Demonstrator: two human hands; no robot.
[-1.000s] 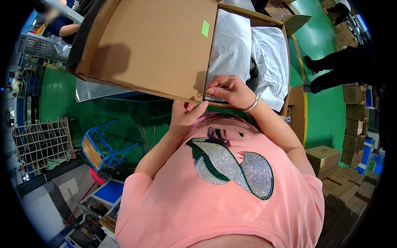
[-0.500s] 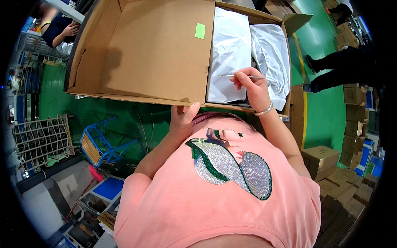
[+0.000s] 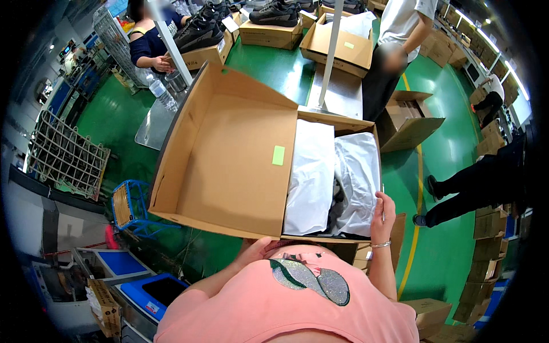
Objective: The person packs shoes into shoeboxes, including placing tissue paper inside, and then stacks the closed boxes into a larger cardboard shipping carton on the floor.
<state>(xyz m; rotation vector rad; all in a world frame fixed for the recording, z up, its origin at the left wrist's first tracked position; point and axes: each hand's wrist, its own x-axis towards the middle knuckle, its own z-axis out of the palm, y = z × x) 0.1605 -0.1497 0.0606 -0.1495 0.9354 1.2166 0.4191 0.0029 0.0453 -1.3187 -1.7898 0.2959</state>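
Note:
An open cardboard shoe box rests against my front, its lid folded back to the left with a green sticker inside. White tissue paper lies in two bundles in the right half; something dark shows in the gap between them. My left hand is closed on the front edge near the lid's hinge, its fingers partly hidden beneath. At the right front corner, my right hand grips the side wall, thumb and fingers pressed together. A thin metal stick is also held in that hand.
Beyond the box stand a metal table, a white post and boxes topped with dark shoes. A water bottle is far left. Co-workers stand at the back and right. A blue-framed stool is at left; an open carton is right.
My right hand has gone from above the tissue paper to the box's right side, still with the stick. The view has lifted, bringing in the far table and shoes. My left hand stays at the front edge.

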